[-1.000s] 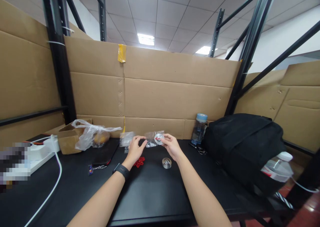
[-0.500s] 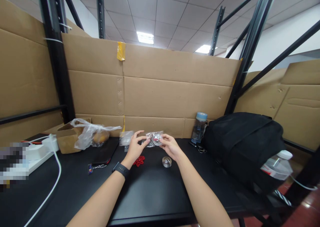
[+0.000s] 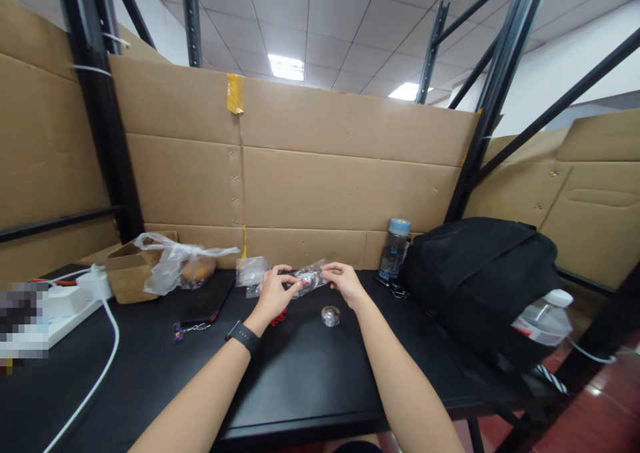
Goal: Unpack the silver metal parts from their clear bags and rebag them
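Between my two hands a small clear plastic bag (image 3: 311,278) is held up above the black table, with a round shiny item and a bit of red showing inside. My left hand (image 3: 278,289) is closed on the bag's left side, thumb and fingers pinched. The fingers of my right hand (image 3: 345,281) pinch its right end. Below the hands a round silvery metal piece (image 3: 331,316) rests on the table. A red bundle (image 3: 278,318) lies partly hidden behind my left hand. Further left are more clear plastic bags (image 3: 251,271).
A black backpack (image 3: 480,286) with a bottle in its side pocket fills the right. Near it stand a blue-capped water bottle (image 3: 395,248) and keys (image 3: 397,291). On the left are a cardboard box (image 3: 130,274), a black tablet-like item (image 3: 207,300), and a white cable (image 3: 113,346).
The bag has turned and stretched lengthwise between my hands, and my left hand has moved slightly onto it. My right hand has shifted to its right end. The view has tilted slightly.
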